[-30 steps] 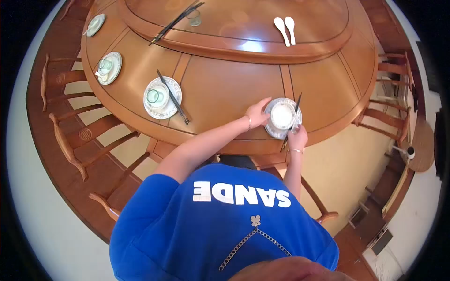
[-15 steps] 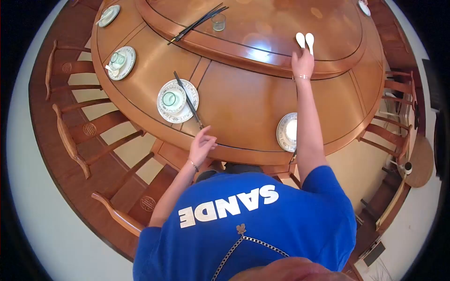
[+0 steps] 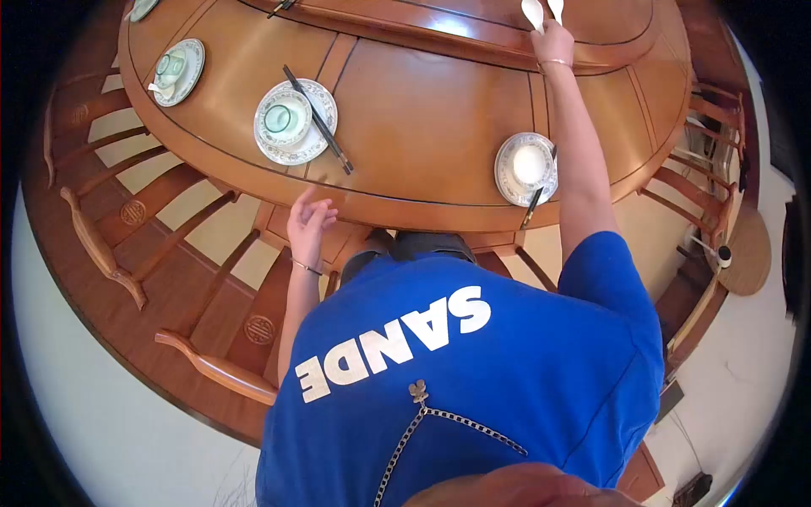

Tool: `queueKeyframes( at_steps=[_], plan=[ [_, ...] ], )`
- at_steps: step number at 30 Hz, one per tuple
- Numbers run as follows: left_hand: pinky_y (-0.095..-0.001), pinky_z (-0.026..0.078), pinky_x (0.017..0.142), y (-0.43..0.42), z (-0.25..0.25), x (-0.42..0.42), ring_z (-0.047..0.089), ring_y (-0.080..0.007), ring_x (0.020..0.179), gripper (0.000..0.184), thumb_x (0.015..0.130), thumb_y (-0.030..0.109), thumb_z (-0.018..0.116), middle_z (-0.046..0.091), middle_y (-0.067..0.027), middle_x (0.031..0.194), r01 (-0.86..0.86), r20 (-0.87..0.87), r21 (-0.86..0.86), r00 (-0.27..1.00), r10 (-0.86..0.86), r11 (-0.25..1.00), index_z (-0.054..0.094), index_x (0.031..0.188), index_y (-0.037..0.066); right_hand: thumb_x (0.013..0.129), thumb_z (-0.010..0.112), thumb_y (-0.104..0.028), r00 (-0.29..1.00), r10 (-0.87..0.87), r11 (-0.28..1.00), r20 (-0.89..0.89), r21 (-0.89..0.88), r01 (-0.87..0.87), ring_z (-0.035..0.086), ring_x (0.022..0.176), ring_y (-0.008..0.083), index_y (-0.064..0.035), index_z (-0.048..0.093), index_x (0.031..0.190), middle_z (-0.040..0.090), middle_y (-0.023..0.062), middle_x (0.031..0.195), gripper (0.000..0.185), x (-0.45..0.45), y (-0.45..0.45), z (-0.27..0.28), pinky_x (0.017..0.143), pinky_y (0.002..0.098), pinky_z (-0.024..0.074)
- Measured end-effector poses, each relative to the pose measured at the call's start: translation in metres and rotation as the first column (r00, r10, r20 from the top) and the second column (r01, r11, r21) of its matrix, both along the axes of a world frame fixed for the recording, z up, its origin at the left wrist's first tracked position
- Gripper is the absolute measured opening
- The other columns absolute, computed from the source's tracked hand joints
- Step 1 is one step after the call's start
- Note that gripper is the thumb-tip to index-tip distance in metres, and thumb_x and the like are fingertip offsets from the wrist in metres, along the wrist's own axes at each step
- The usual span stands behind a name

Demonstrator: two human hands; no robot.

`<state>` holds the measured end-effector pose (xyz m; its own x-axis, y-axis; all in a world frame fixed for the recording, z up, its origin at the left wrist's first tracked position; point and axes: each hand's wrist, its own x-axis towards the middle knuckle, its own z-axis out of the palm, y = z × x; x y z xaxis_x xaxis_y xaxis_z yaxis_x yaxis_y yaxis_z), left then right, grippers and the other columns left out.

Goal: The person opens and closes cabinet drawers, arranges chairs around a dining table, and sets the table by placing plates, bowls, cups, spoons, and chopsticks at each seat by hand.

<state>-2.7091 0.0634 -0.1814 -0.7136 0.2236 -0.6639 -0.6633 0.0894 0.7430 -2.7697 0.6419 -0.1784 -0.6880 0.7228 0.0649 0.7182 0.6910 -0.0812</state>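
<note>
My right hand (image 3: 554,42) reaches far over the table, its fingers closed at the handles of two white spoons, a left spoon (image 3: 533,13) and a right spoon (image 3: 556,8). Their bowls point away from me, partly cut by the top of the view. My left hand (image 3: 311,221) hovers by the near table edge, fingers apart, holding nothing. Beyond it sits a patterned plate (image 3: 296,155) bearing a bowl with a green-tinted glass (image 3: 279,118); black chopsticks (image 3: 317,118) rest across its right side. Beside my right forearm is another plate (image 3: 509,186) with a white bowl (image 3: 530,164).
The round wooden table (image 3: 405,127) has a raised centre (image 3: 380,19). Chopsticks (image 3: 530,209) stick out past the right plate. A third place setting with a plate (image 3: 196,74) lies at left. Wooden chairs (image 3: 215,372) line the left side, and more stand at right.
The view has tilted, so the table sits higher in it. The two spoon bowls now spread wider apart at my right hand. My left hand is farther from the chopsticks.
</note>
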Motion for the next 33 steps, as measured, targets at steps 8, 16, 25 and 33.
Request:
queueKeyframes(
  at_steps=[8, 16, 25, 33],
  plan=[
    [-0.0295, 0.054, 0.078, 0.018, 0.008, -0.004, 0.065, -0.0193, 0.091, 0.046, 0.093, 0.010, 0.059, 0.064, -0.0150, 0.112, 0.045, 0.009, -0.004, 0.999, -0.045, 0.999, 0.045, 0.136, 0.003, 0.073, 0.067, -0.016, 0.982, 0.054, 0.969, -0.182, -0.228, -0.095, 0.065, 0.075, 0.0360, -0.0032, 0.071, 0.093, 0.066, 0.0203, 0.080, 0.024, 0.204, -0.110, 0.035, 0.070, 0.0429, 0.0520],
    [-0.0273, 0.054, 0.073, 0.054, 0.002, 0.003, 0.066, -0.0167, 0.083, 0.048, 0.090, 0.012, 0.064, 0.067, -0.0112, 0.099, 0.230, -0.024, 0.061, 0.973, -0.229, 0.971, 0.045, 0.133, 0.001, 0.072, 0.067, -0.013, 0.979, -0.176, 0.943, -0.104, -0.303, 0.137, 0.066, 0.078, 0.0364, 0.0043, 0.068, 0.097, 0.067, 0.0232, 0.081, 0.030, 0.280, -0.174, -0.015, 0.077, 0.0425, 0.0527],
    [-0.0261, 0.054, 0.073, 0.030, -0.003, 0.009, 0.066, -0.0166, 0.083, 0.049, 0.090, 0.010, 0.064, 0.067, -0.0111, 0.100, 0.159, -0.015, 0.022, 0.987, -0.158, 0.987, 0.044, 0.133, 0.001, 0.074, 0.069, -0.015, 0.991, -0.118, 0.969, -0.060, -0.224, 0.102, 0.065, 0.083, 0.0384, 0.0054, 0.068, 0.094, 0.066, 0.0260, 0.087, 0.028, 0.274, -0.169, -0.020, 0.078, 0.0439, 0.0525],
    [-0.0281, 0.055, 0.076, 0.017, 0.003, 0.017, 0.067, -0.0191, 0.087, 0.048, 0.091, 0.009, 0.058, 0.066, -0.0139, 0.108, 0.052, 0.030, -0.054, 0.998, -0.051, 0.997, 0.042, 0.135, 0.002, 0.077, 0.071, -0.027, 0.994, -0.051, 0.968, -0.097, -0.249, 0.026, 0.066, 0.078, 0.0370, 0.0023, 0.069, 0.086, 0.068, 0.0209, 0.082, 0.030, 0.225, -0.107, 0.024, 0.073, 0.0416, 0.0527]
  ],
)
